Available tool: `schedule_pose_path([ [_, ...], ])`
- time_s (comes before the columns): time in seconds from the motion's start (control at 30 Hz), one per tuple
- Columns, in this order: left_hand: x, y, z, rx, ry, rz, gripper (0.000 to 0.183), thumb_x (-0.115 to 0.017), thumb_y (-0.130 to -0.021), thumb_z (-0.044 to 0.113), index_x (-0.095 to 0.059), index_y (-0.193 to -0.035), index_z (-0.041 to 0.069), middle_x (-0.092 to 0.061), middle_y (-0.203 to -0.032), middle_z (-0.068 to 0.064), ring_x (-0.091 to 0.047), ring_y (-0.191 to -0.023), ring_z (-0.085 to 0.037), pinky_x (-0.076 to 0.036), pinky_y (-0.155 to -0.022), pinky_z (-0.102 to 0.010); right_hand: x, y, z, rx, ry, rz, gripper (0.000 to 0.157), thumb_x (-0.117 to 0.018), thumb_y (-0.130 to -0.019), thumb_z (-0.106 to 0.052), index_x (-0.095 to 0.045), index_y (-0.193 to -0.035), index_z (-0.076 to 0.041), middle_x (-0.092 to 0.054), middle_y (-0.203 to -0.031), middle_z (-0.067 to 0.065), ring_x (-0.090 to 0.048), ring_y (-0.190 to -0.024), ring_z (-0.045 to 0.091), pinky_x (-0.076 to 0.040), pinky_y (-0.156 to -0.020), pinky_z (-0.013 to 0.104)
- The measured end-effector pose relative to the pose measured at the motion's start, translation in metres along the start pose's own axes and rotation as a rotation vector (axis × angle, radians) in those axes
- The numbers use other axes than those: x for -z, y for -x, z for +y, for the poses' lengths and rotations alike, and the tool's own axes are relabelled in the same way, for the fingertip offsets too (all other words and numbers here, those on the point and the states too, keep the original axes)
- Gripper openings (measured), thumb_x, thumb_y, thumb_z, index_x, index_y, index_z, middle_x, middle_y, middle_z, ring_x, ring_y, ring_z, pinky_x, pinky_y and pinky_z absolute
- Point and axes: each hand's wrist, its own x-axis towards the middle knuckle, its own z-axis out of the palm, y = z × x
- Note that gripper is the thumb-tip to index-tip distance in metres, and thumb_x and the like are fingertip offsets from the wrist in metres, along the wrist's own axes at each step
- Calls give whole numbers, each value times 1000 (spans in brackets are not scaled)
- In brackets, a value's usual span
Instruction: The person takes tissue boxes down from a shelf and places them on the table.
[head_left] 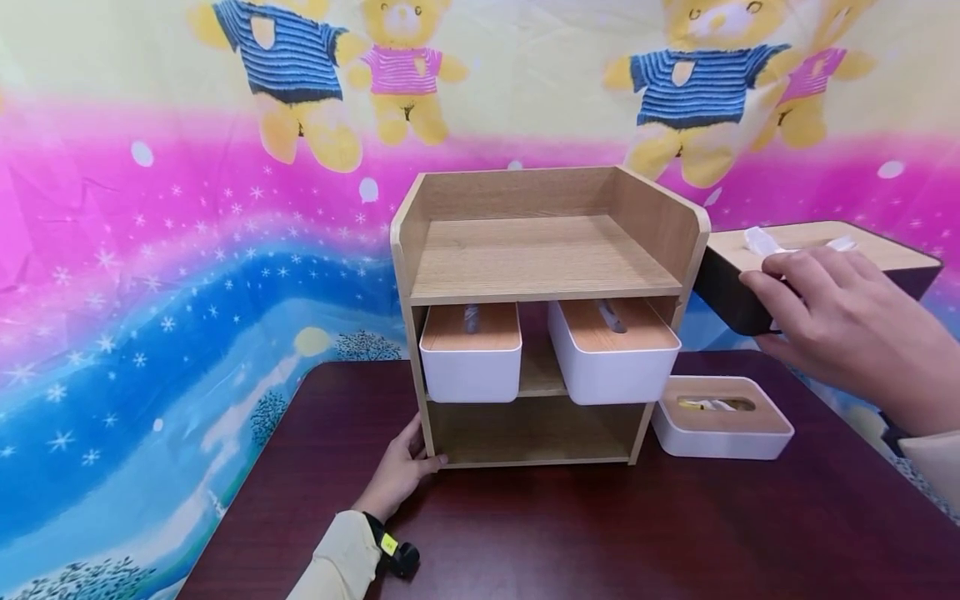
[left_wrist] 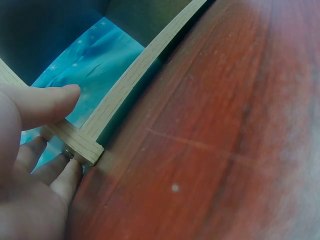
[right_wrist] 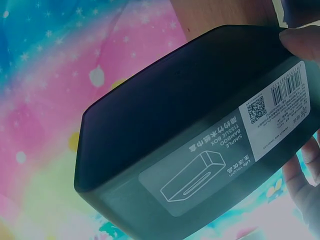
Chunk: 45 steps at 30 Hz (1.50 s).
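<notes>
A black tissue box [head_left: 727,287] with a wooden lid hangs in the air to the right of the wooden shelf [head_left: 540,254]. My right hand [head_left: 862,325] grips it by one end, and white tissue pokes from its slot. The right wrist view shows the black box [right_wrist: 180,95] with a printed label on one side. Down at the shelf's lower left corner, my left hand [head_left: 397,475] holds the side panel, thumb at the front and fingers outside. In the left wrist view the panel's bottom end [left_wrist: 82,145] lies between that thumb and the fingers.
On the shelf's middle level stand a left white tissue box [head_left: 471,367] and a right white tissue box [head_left: 622,375], both wooden-lidded and jutting forward. A lower white tissue box [head_left: 723,442] sits on the dark red table [head_left: 525,533], right of the shelf. A bear-patterned cloth [head_left: 187,250] hangs behind.
</notes>
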Motion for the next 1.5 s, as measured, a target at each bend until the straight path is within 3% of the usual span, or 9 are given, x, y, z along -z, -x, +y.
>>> schedule_pose_path([
  [0.17, 0, 1, 0, 26, -6, 7, 93, -72, -80, -9, -30, -153, 28, -38, -150, -11, -40, -133, -33, -46, -96, -41, -4, 2, -2, -3, -21, 12, 79, -15, -99, -56, -53, -107, 13, -50, -99, 31, -50, -85, 51, -42, -68, 60],
  [0.37, 0, -1, -1, 33, 4, -6, 93, -70, -80, -12, -26, -155, 20, -34, -152, -16, -37, -134, -37, -45, -97, -44, -6, 6, -7, -26, -32, 1, 78, -15, -100, -55, -53, -109, 13, -50, -99, 30, -49, -86, 51, -42, -69, 60],
  [0.5, 0, -2, 1, 41, 6, -8, 94, -70, -80, -13, -24, -156, 17, -33, -152, -18, -36, -134, -39, -45, -96, -45, -7, 6, -11, -25, -41, 38, 73, -18, -102, -51, -54, -107, 12, -51, -96, 29, -50, -84, 50, -42, -68, 60],
  [0.67, 0, 0, 1, 44, -4, 5, 93, -72, -80, -9, -26, -155, 22, -35, -152, -15, -37, -134, -36, -45, -96, -43, -9, 4, -17, -13, -59, 94, 65, -23, -104, -44, -55, -105, 12, -52, -95, 29, -50, -83, 49, -41, -68, 59],
  [1.13, 1, 0, 0, 42, 0, 3, 93, -72, -80, -9, -27, -155, 25, -35, -152, -14, -38, -134, -36, -46, -95, -43, -14, 18, -27, -22, -70, 64, 63, -25, -102, -41, -55, -107, 14, -52, -98, 30, -51, -84, 50, -41, -72, 61],
  [1.37, -3, 9, 29, 46, 5, -12, 91, -69, -81, -11, -25, -156, 18, -35, -152, -17, -37, -134, -38, -46, -95, -43, -17, 25, -32, -44, -78, 65, 59, -27, -100, -38, -56, -105, 14, -53, -95, 29, -51, -80, 48, -42, -69, 60],
  [1.5, -4, 11, 31, 54, 10, -14, 91, -69, -81, -11, -25, -155, 19, -34, -152, -17, -37, -134, -37, -46, -95, -43, -21, 30, -34, -49, -100, 88, 58, -29, -99, -37, -56, -103, 14, -54, -93, 29, -52, -78, 48, -42, -68, 59],
])
